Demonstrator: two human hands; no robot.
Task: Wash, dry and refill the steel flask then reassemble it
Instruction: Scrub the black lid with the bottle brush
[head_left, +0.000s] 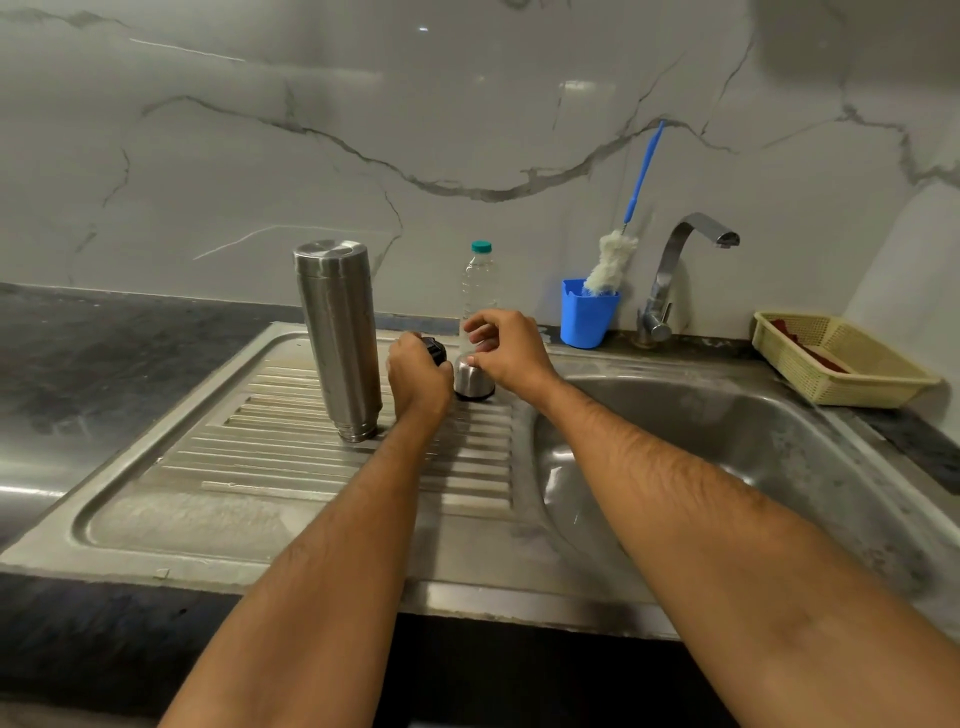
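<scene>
Flask is stood inverted on the drainboard, left of frame centre. Black stopper is gripped by the left hand at centre. Right hand, fingers curled, is held over the steel cap; whether it is gripped cannot be told.

I have only one view, from the head: it looks forward and down at the sink, near, with the wall far behind.

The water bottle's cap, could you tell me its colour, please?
Teal cap, seen in the head view.
</scene>
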